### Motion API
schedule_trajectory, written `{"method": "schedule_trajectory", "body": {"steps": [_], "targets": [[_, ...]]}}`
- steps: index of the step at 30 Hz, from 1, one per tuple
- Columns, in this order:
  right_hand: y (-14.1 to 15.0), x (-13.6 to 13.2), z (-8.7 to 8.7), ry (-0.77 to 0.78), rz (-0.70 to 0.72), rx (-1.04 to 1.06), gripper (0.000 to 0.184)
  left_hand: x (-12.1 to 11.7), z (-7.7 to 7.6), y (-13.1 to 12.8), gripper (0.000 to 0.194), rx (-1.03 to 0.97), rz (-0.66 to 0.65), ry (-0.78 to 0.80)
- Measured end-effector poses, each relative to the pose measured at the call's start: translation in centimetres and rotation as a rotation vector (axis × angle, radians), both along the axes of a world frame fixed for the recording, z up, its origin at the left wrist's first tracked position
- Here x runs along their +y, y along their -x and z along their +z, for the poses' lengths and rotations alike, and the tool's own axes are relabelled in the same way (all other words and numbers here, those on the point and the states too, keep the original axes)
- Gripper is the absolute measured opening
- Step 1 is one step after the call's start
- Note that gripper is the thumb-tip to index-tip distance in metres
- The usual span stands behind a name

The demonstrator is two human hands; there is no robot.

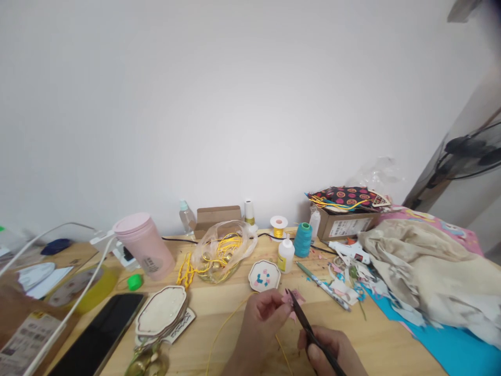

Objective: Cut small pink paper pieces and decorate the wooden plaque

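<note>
At lower centre of frame, small pink piece (299, 297) is pinched between thumb and fingers of left hand (265, 316); dark pointed tool (304, 320) is gripped in curled right hand (332, 347), its tip set against piece. Whether tool is scissors or tweezers cannot be told. For clean work, piece is best held flat near its edge, fingertips kept clear of point, tool moved lightly. Just above left hand, scalloped plate (274, 272) with blue and pink bits (259, 279) is best left unbumped; loose yellow cord (226, 327), near left wrist, is best kept off tool.
</note>
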State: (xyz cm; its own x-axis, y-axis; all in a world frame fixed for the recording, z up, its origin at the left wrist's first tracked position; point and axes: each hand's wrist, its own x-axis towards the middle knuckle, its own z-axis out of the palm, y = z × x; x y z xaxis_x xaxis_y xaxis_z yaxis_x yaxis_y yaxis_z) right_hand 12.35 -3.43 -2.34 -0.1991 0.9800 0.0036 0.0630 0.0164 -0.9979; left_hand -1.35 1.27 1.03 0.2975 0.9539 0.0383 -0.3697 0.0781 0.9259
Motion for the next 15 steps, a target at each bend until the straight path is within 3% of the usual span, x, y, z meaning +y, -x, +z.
{"method": "schedule_trajectory", "body": {"steps": [6, 15], "targets": [[0.7, 0.4, -2.0, 0.001, -0.039, 0.033, 0.053, 0.2, -0.1, 0.0, 0.008, -0.056, 0.011, 0.031], [-0.5, 0.7, 0.3, -0.03, 0.09, -0.084, 0.053, 0.1, 0.1, 0.6, 0.01, -0.072, -0.038, 0.072]]}}
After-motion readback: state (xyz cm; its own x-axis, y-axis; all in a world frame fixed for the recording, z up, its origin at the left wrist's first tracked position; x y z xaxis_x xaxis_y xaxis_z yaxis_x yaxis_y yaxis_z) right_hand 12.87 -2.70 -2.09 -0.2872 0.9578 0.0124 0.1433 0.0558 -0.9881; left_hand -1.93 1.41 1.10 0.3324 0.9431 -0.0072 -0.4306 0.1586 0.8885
